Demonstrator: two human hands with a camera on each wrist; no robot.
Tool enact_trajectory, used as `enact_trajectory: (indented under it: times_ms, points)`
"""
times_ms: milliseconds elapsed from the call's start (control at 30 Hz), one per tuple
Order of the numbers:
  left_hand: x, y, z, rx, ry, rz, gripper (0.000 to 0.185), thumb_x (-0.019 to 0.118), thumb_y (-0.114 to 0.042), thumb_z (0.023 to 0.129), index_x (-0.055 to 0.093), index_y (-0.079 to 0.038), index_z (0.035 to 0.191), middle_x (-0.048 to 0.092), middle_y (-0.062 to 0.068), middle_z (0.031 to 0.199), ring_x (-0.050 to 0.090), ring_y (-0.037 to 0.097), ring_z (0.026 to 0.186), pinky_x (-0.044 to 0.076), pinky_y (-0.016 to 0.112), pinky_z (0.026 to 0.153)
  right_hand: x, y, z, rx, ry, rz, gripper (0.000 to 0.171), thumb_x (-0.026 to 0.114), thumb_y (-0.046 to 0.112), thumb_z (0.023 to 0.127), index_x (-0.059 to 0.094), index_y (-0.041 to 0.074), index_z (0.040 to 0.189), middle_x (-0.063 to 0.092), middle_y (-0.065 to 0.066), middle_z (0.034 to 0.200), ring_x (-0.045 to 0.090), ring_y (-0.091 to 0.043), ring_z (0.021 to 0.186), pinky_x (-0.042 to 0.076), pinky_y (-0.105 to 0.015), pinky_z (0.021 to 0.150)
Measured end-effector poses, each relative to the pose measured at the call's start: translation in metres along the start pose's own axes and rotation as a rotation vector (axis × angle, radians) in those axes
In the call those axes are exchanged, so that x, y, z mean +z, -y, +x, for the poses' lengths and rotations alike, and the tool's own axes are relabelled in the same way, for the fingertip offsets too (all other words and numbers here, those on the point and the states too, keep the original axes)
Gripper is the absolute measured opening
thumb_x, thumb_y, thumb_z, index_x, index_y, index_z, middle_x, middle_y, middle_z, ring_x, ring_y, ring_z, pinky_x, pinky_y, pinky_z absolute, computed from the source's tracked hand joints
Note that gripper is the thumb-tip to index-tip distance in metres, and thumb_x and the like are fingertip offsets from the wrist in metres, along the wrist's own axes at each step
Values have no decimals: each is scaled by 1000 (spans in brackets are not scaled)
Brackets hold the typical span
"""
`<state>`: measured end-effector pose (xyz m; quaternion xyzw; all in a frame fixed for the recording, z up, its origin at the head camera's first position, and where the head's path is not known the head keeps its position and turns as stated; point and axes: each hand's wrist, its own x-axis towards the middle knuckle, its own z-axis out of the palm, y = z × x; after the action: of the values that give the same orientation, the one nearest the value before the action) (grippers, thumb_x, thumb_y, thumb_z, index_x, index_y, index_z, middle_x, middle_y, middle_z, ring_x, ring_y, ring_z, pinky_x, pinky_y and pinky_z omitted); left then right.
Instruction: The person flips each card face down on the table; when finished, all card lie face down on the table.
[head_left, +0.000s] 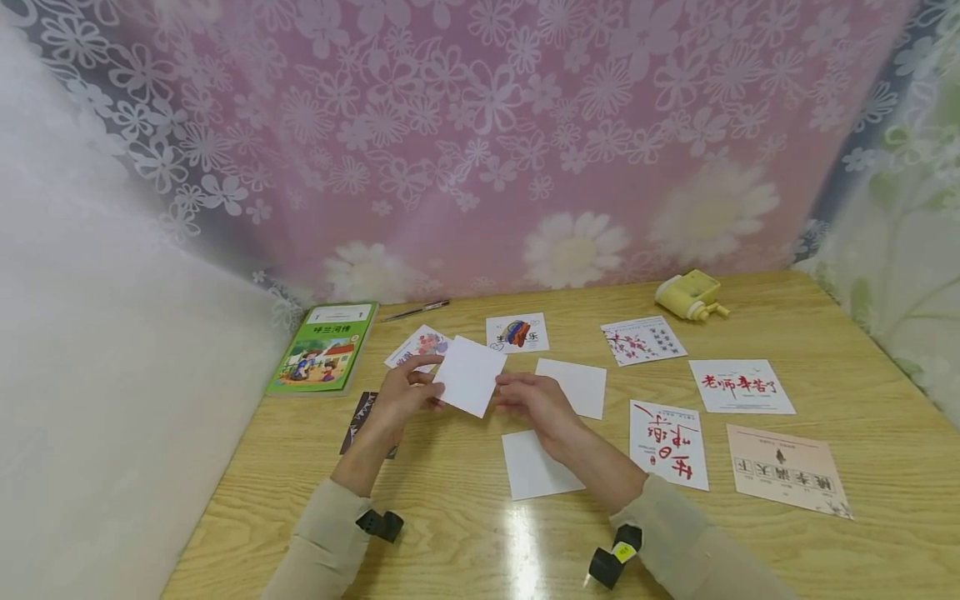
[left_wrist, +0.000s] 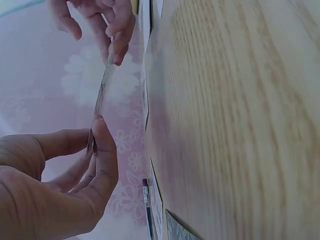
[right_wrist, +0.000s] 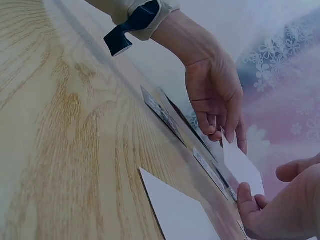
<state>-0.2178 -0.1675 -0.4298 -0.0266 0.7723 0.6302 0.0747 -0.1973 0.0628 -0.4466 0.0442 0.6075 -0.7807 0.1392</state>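
A small white card (head_left: 471, 375) is held raised above the table, its plain face showing in the head view. My left hand (head_left: 403, 393) pinches its left edge between thumb and fingers. In the left wrist view the card (left_wrist: 103, 82) appears nearly edge-on. My right hand (head_left: 546, 407) is at the opposite edge, with fingertips (right_wrist: 246, 197) touching the card and the thumb lifted apart from it. Under and beside the right hand lie two blank white cards, one farther back (head_left: 581, 387) and one nearer (head_left: 534, 471). A floral card (head_left: 422, 343) lies partly hidden behind the left hand.
A green book (head_left: 322, 350) lies at the back left, near a pen (head_left: 415, 311). A dark card (head_left: 360, 421) lies by the left wrist. Several printed cards, including a red-lettered one (head_left: 741, 386), spread across the right. A yellow crank-handled device (head_left: 688, 294) stands at the back.
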Motion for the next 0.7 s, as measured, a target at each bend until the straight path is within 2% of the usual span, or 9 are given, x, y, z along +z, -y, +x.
enact_trajectory:
  times_ms: [133, 233, 467, 567, 700]
  points:
    - [-1, 2, 1, 11, 9, 32, 47, 67, 10, 94, 62, -3, 140, 58, 18, 105, 69, 24, 69, 64, 51, 79, -1, -1, 0, 15, -21, 33, 39, 56, -1, 99, 56, -18, 134, 70, -21, 117, 72, -18, 95, 53, -44, 107]
    - [0, 2, 1, 7, 14, 76, 47, 68, 10, 93, 63, -3, 138, 57, 18, 105, 69, 25, 71, 64, 52, 78, 0, -1, 0, 43, -22, 60, 38, 54, 1, 100, 56, -18, 133, 70, -20, 115, 72, -19, 96, 51, -44, 110]
    - [2, 2, 0, 18, -2, 301, 29, 67, -2, 97, 71, 2, 125, 65, 17, 110, 60, 18, 79, 60, 39, 71, 1, 2, -3, 82, -16, 44, 39, 54, 7, 102, 56, -19, 131, 68, -17, 109, 70, -18, 93, 56, -37, 103]
    - [3, 1, 2, -1, -2, 380, 26, 65, -11, 100, 74, 1, 122, 70, 15, 113, 60, 20, 84, 57, 39, 75, 1, 3, -4, 92, -2, 19, 39, 53, 8, 102, 56, -18, 131, 67, -16, 109, 68, -19, 94, 56, -36, 101]
    - [3, 0, 4, -26, 17, 441, 32, 61, -20, 104, 74, 1, 123, 70, 16, 125, 63, 29, 114, 55, 45, 96, 2, 4, -6, 95, 35, 10, 42, 51, 10, 103, 55, -18, 134, 64, -21, 119, 68, -21, 97, 54, -40, 106]
